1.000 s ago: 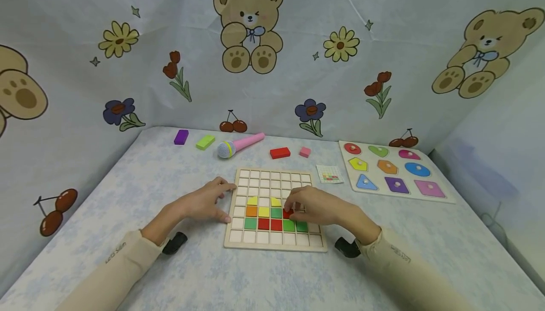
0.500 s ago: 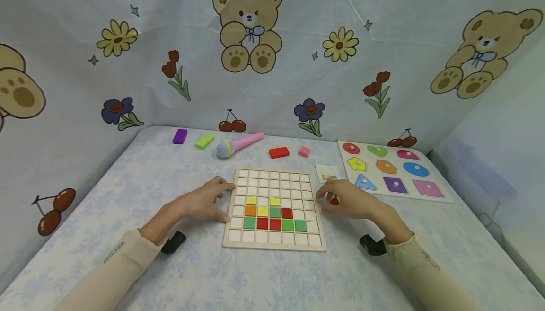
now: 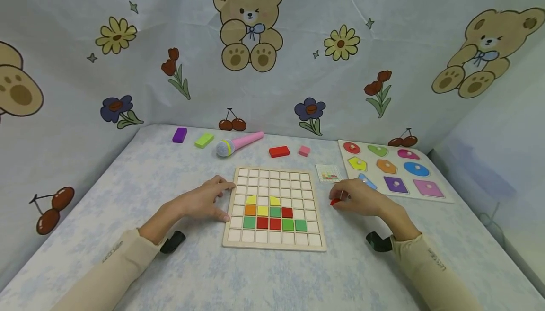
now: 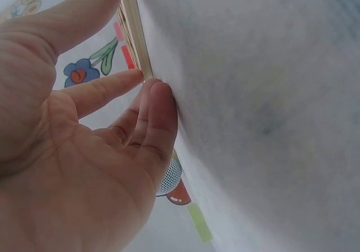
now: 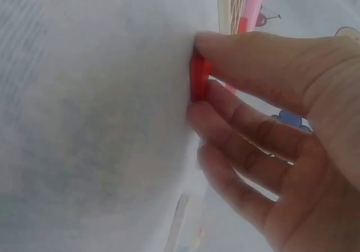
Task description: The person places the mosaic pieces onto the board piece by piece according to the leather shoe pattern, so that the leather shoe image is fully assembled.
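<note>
A wooden grid board (image 3: 274,245) lies on the table with several coloured tiles in its squares, among them an orange tile (image 3: 250,210) and a red tile (image 3: 287,213). My left hand (image 3: 203,200) rests at the board's left side, thumb and index finger touching its edge (image 4: 135,30). To the right of the board, my right hand (image 3: 362,197) pinches a small red piece (image 5: 198,76) between thumb and fingers, low at the table surface. The fingers hide much of this piece in the head view (image 3: 335,201), so its full shape cannot be told.
A small pattern card (image 3: 328,173) lies beyond the right hand, beside a shape puzzle board (image 3: 415,191). Along the back are a purple block (image 3: 180,135), a green block (image 3: 204,140), a pink toy microphone (image 3: 240,144), a red block (image 3: 279,152) and a pink block (image 3: 304,151).
My right hand has left the red tile on the board and moved right to the small red piece on the table. The left hand has stayed at the board's edge.
</note>
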Available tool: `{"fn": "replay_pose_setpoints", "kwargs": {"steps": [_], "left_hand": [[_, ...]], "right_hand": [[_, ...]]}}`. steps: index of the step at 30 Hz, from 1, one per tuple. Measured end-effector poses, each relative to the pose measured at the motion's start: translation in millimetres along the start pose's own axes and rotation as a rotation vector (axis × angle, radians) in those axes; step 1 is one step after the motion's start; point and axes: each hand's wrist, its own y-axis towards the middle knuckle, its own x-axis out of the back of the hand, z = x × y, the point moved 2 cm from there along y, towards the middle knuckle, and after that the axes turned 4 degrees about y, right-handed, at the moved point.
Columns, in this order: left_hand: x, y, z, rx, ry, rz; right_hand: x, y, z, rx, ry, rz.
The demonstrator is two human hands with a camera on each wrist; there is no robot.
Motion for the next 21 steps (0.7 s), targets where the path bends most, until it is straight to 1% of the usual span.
{"fn": "replay_pose_setpoints", "kwargs": {"steps": [5,9,12,21], "left_hand": [[0.8,0.0,0.1,0.007,0.000,0.001],[-0.1,0.0,0.6,0.010,-0.003,0.004],[-0.1,-0.1,0.5,0.004,0.001,-0.001],[0.8,-0.7,-1.1,-0.003,0.002,-0.003]], "right_hand": [[-1,2,3,0.025,-0.021,-0.013],[-1,3,9,0.063,-0.012,-0.016],[-1,4,12,0.094,0.016,-0.017],[3,1,14,0.072,0.079,-0.012]]}}
